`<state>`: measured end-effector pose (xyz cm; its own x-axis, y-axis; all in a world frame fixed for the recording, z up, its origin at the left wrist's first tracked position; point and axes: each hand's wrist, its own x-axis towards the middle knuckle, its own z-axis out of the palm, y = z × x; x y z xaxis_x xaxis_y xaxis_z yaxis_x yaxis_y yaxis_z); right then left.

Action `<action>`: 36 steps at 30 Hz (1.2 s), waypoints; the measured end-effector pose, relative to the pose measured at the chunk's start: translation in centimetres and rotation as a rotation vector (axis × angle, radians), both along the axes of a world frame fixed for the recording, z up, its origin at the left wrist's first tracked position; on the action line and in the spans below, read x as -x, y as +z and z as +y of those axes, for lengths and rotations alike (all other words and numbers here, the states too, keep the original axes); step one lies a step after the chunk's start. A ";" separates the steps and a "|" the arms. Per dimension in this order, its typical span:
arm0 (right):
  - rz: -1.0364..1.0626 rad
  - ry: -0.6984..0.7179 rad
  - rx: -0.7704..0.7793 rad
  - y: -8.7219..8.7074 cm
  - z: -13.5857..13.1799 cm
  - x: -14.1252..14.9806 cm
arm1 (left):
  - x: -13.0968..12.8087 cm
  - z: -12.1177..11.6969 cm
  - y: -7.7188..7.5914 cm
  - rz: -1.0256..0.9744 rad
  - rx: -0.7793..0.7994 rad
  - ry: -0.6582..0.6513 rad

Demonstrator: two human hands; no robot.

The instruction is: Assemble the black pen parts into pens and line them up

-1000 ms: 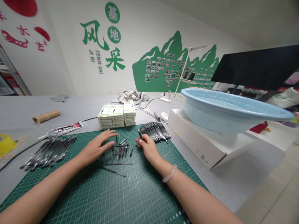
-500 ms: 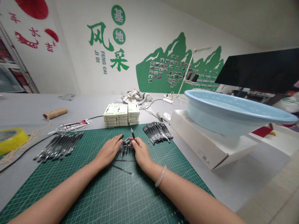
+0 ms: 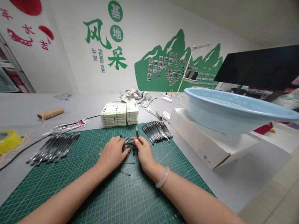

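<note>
Hands meet at the middle of the green cutting mat (image 3: 98, 193), cupped from both sides around a small heap of black pen parts (image 3: 130, 146), apparently to keep the loose pieces from scattering. The left hand (image 3: 113, 153) lies palm down with its fingers curled loosely over the heap's nine o'clock side; whether it grips any one piece cannot be told. The right hand (image 3: 143, 152) pinches a short black pen piece (image 3: 137, 134) between thumb and forefinger, holding it upright at the heap's one o'clock edge. Two thin refills (image 3: 125, 168) lie flat at six o'clock of the heap. Finished pens sit in two rows, one row (image 3: 54, 147) at nine o'clock and another row (image 3: 157, 131) at two o'clock. Stacked white-and-green boxes (image 3: 119, 114) stand closed at twelve o'clock, their contents hidden. At three o'clock a pale blue basin (image 3: 233, 112) rests on a white carton (image 3: 205, 143); nothing shows in the part of its inside that is in view.
</note>
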<state>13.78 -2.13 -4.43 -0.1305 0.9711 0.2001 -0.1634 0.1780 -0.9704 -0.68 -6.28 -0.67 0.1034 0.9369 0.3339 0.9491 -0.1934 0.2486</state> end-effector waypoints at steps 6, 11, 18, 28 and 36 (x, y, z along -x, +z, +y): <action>-0.085 -0.097 -0.068 0.8 0.5 -1.5 | 1.2 0.6 0.5 -0.538 0.092 0.035; -0.190 0.010 -0.115 2.2 -0.1 -1.9 | 2.4 0.9 0.8 -1.434 0.227 0.040; -0.399 0.148 -0.206 2.4 -1.4 -1.2 | 3.4 1.3 0.8 -1.762 0.224 -0.014; -0.490 0.167 -0.245 2.3 -1.5 -1.2 | 3.3 0.8 0.8 -1.710 0.275 -0.096; -0.517 0.187 -0.260 2.2 -1.6 -1.2 | 3.3 1.0 0.2 -1.575 0.216 -0.059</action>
<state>14.93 -3.78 -2.26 -0.4378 0.8502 0.2925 0.2664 0.4334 -0.8609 -4.03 -5.29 -0.48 -0.1655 0.9862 0.0043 -0.2797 -0.0511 0.9587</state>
